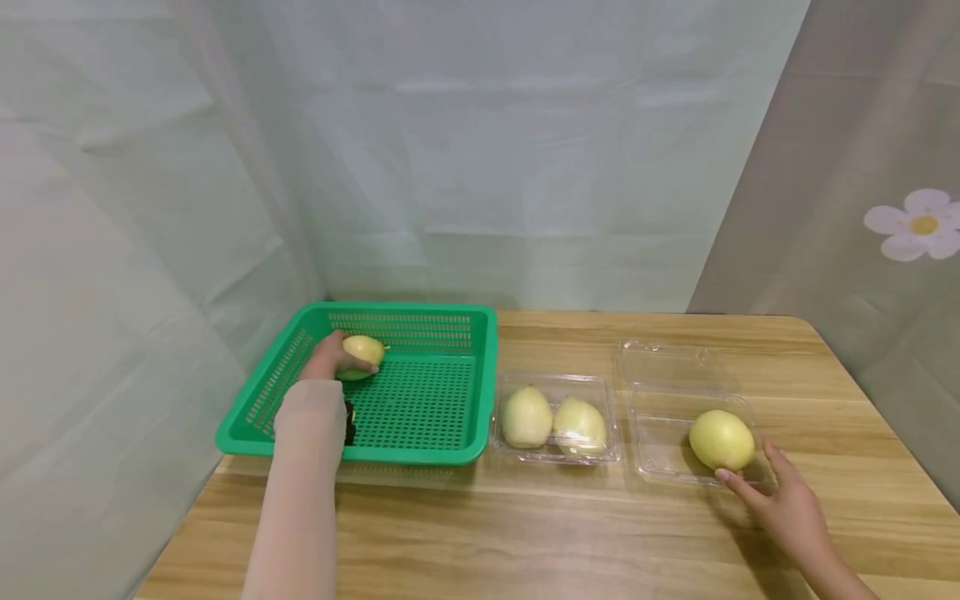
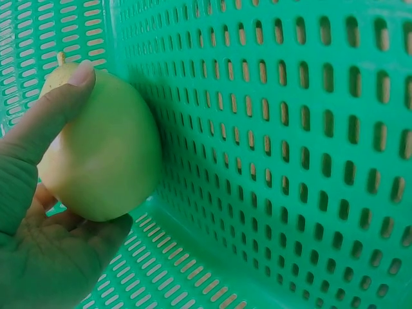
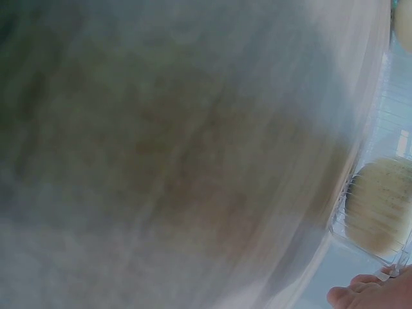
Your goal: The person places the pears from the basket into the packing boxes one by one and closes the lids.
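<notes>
Inside the green plastic basket [image 1: 420, 456], my left hand [image 1: 330, 357] grips a yellow-green pear [image 1: 365, 350]. The left wrist view shows the thumb [image 2: 55, 109] across the pear [image 2: 109, 148] near its stem, with the other fingers beneath it. At the right, an open clear plastic clamshell box [image 1: 660, 462] holds one pear [image 1: 722, 440] in its right half. My right hand [image 1: 795, 508] is at that box's near right corner, thumb and fingers spread, thumb tip close to the pear. In the right wrist view, the fingertips [image 3: 341, 296] are right at the box's edge.
Between basket and open box stands a clear box [image 1: 555, 383] with two pears [image 1: 527, 417]. The open box's lid [image 1: 667, 362] lies back, away from me. Everything rests on a wooden table [image 1: 525, 533], with pale curtains [image 1: 525, 167] behind and at both sides.
</notes>
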`<state>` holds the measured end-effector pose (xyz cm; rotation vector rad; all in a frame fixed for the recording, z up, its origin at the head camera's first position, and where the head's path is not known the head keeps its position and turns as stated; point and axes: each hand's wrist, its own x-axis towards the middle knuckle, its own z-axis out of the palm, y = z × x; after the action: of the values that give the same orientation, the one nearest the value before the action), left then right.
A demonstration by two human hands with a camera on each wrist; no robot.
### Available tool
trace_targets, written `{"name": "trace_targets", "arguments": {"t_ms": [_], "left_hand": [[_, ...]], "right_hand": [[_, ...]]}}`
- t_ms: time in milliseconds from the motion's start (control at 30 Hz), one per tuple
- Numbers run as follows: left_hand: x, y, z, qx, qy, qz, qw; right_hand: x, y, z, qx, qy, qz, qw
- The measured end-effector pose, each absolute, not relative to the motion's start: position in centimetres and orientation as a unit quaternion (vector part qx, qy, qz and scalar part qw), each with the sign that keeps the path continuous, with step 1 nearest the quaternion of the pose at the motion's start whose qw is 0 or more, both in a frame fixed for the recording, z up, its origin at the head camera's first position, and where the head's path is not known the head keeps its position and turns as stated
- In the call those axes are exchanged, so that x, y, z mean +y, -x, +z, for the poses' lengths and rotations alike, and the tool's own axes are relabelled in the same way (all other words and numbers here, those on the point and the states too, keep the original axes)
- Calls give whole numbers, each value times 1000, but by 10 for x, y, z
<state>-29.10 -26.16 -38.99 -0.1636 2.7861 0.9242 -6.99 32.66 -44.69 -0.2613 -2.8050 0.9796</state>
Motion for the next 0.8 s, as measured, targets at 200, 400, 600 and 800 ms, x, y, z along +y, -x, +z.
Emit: {"name": "trace_targets", "arguments": {"t_ms": [200, 400, 600, 800], "left_hand": [[-262, 293, -389, 942, 54, 313, 112], [-261, 291, -387, 939, 56, 320, 116], [-259, 289, -386, 940, 59, 313, 119], [-260, 288, -386, 952, 58, 275, 124]], "right_hand": [[326, 70, -447, -936, 88, 333, 76], [325, 70, -447, -936, 89, 334, 73], [326, 71, -447, -936, 88, 332, 76], [326, 69, -448, -935, 90, 337, 70]]}}
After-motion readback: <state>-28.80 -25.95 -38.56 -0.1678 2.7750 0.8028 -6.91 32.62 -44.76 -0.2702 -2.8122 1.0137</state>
